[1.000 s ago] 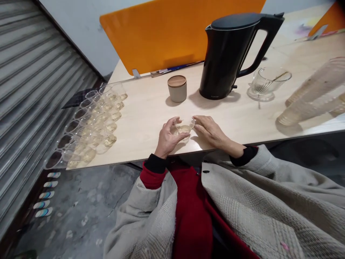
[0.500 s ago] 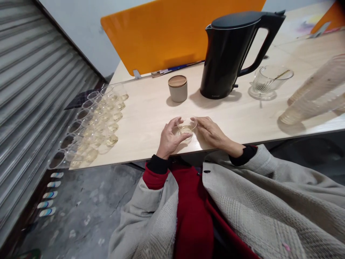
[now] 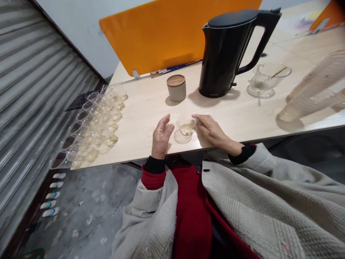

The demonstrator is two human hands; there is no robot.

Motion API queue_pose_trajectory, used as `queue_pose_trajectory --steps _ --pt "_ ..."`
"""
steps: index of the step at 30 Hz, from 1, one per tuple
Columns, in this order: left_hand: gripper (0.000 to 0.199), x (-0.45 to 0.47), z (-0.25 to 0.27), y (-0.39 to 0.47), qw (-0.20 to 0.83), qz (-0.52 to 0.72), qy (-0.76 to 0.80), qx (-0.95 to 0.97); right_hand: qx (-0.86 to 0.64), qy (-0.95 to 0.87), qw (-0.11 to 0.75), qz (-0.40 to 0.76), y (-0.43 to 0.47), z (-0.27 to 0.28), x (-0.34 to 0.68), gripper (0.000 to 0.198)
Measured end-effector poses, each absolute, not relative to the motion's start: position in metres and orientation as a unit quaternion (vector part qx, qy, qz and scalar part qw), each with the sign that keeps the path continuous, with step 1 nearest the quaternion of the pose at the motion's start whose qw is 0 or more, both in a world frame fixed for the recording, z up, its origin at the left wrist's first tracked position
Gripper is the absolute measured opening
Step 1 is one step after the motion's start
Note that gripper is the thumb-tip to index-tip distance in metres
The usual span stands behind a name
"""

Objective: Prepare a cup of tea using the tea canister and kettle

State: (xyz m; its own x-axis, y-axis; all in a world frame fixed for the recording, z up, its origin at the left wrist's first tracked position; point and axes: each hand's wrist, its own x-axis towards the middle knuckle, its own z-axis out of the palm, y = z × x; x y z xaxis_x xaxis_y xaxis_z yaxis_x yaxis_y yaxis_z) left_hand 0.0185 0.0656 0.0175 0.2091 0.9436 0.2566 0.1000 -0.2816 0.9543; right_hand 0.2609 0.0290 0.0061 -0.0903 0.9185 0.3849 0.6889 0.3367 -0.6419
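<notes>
A small clear glass cup [image 3: 185, 126] with a little pale yellow liquid is just above the light wooden table [image 3: 145, 108] near its front edge, its round shadow beneath it. My right hand [image 3: 212, 131] pinches the cup's right rim with its fingertips. My left hand [image 3: 161, 137] is a short way to the left of the cup, fingers apart, holding nothing, its heel resting by the table edge.
Several clear cups with pale liquid [image 3: 94, 124] stand in rows along the left edge. A black kettle [image 3: 229, 54], a lidded beige jar [image 3: 176, 87], a glass pitcher [image 3: 265, 79] and ribbed tumblers lying down [image 3: 312, 93] are behind. An orange divider [image 3: 167, 32] stands at the back.
My left hand has let go of the cup and drawn away to the left. The cup now stays with my right hand alone, a little raised.
</notes>
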Motion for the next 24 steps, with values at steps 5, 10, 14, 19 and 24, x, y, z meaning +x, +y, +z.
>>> queue_pose_trajectory --steps 5,10,14,19,24 --pt "0.055 0.021 0.007 0.070 0.334 0.482 0.475 0.657 -0.556 -0.725 0.379 0.146 0.032 0.003 0.260 0.052" --pt "0.053 0.022 0.002 0.074 0.276 0.461 0.488 0.688 -0.555 -0.728 0.376 0.145 0.034 0.002 0.259 0.054" --pt "0.052 0.019 0.000 0.074 0.228 0.427 0.522 0.702 -0.571 -0.725 0.371 0.109 0.033 0.003 0.262 0.054" --pt "0.058 0.018 -0.001 0.066 0.138 0.300 0.556 0.763 -0.622 -0.745 0.239 0.025 0.021 0.006 0.269 0.058" --pt "0.056 0.022 0.001 0.059 0.110 0.244 0.544 0.795 -0.643 -0.752 0.140 0.010 0.012 0.008 0.268 0.066"
